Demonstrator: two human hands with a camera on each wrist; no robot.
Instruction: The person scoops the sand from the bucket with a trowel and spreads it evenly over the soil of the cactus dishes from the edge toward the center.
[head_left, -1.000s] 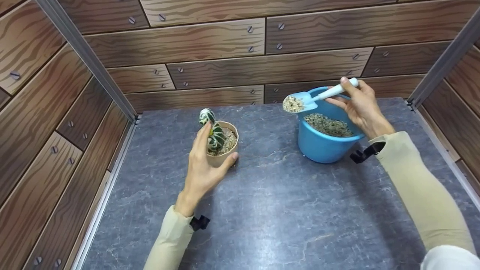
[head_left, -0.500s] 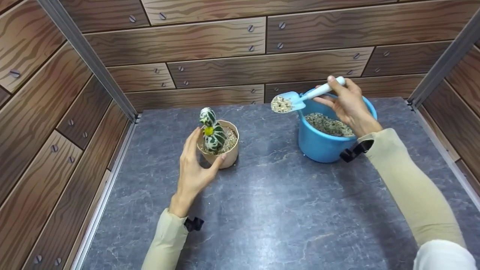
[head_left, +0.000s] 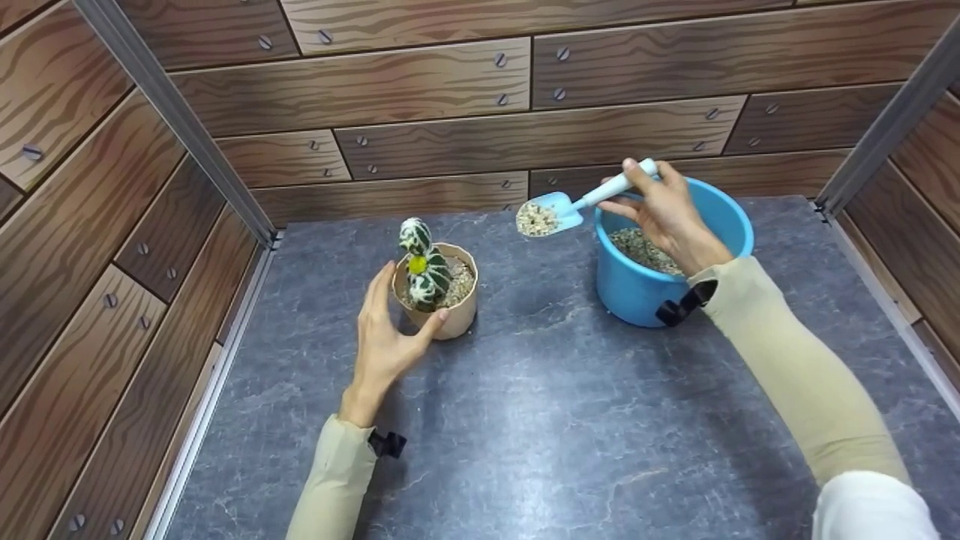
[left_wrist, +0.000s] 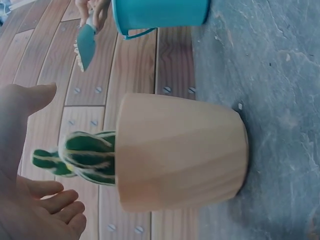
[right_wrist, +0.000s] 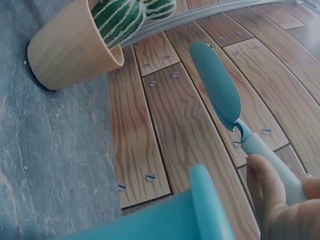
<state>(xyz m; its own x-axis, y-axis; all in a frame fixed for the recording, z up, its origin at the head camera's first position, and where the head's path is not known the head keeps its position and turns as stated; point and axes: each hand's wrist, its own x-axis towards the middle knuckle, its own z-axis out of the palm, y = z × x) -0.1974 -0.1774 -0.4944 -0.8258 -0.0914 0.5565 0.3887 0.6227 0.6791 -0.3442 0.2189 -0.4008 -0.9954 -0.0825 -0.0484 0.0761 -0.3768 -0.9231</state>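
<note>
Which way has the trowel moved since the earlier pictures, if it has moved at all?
Yes. In the head view, the trowel has moved left toward the pot, judged against the bucket, which has stayed in place.

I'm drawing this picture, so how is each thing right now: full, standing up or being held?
Trowel: held up, carrying gravel
Blue bucket: upright, partly filled with gravel
Pot: upright, gravel inside
Cactus: in the pot, yellow flower showing
Left hand: near the pot, holding nothing
Right hand: gripping the trowel's handle
</note>
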